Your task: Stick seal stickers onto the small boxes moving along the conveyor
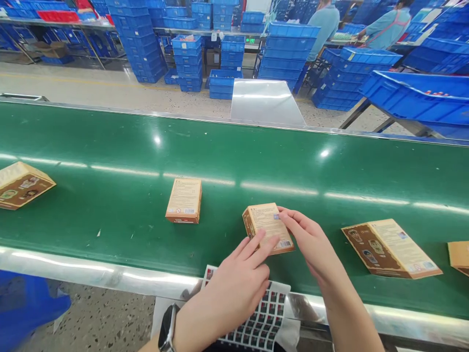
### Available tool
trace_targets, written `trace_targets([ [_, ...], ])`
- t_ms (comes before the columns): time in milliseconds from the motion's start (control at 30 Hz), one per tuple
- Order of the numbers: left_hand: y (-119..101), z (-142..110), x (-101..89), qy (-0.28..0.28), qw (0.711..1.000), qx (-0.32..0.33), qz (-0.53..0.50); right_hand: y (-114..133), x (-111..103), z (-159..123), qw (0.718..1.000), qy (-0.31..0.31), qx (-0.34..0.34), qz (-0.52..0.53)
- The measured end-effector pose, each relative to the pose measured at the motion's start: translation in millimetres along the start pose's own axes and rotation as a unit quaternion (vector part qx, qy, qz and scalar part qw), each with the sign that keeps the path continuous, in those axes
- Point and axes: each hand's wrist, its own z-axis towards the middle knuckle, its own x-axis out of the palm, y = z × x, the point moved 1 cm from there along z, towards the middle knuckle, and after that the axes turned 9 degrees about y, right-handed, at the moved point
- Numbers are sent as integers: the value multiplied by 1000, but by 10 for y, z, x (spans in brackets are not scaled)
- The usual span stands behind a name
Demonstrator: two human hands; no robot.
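A small cream-and-brown cardboard box (262, 215) rests on the green conveyor belt in front of me, its printed side up. My left hand (242, 278) reaches across its lower left part, with extended fingertips on the face and edge. At the upper right edge, my right hand (306, 237) grips the box, its fingertips beside a small bluish sticker (276, 216). Below my left hand lies a white sheet of dark square stickers (273, 313), partly hidden by that hand and forearm. A dark wristwatch (168, 325) is on my left wrist.
More boxes lie on the green belt (110, 205): one box (184, 198) left of centre, a tilted box (25, 188) far left, another box (390, 249) at right. A metal rail (110, 276) edges the belt. Blue crates (289, 54) and two people stand beyond.
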Motion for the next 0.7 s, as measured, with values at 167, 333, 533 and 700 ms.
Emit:
trace_targets([
  [167, -38, 106, 18, -5, 1000, 15, 1, -2, -128, -19, 999, 5, -7, -51],
  [333, -66, 178, 54, 0, 1000, 25, -4, -22, -257, -17, 995, 1, -10, -103],
  [533, -125, 260, 103, -2, 999, 34, 8, -87, -210, -121, 960, -136, -81, -232],
  [700, -157, 336, 164, -5, 998, 56, 39, -90, -259, -134, 933, -248, -108, -239],
])
